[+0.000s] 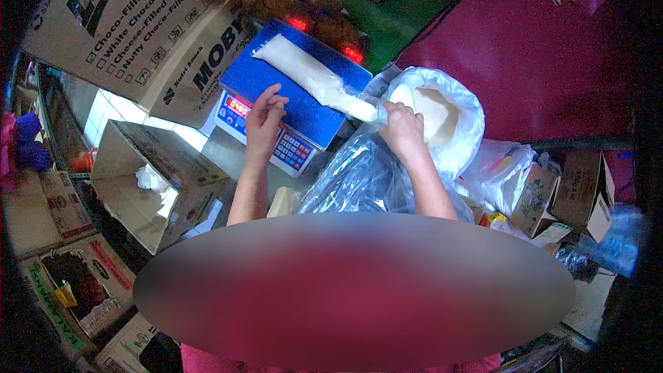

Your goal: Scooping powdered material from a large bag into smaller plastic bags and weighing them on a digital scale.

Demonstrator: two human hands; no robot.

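Observation:
A long clear plastic bag filled with a white granular substance [305, 70] lies across the blue platform of a digital weighing scale [259, 75]. My right hand [403, 125] grips the bag's near right end, beside a large white sack [466, 109] that stands open with pale contents inside. My left hand [268, 114] hovers over the scale's front edge with its fingers loosely bent and apart, holding nothing. Red digits glow on the display to its left, and the keypad [293, 151] shows to the right of its wrist.
A large printed cardboard box [150, 26] stands behind left, and an open cardboard box [155, 176] is nearer. Clear plastic sheeting [357, 176] lies below the sack. Small cardboard boxes [575, 191] and plastic bags [497, 166] are at right.

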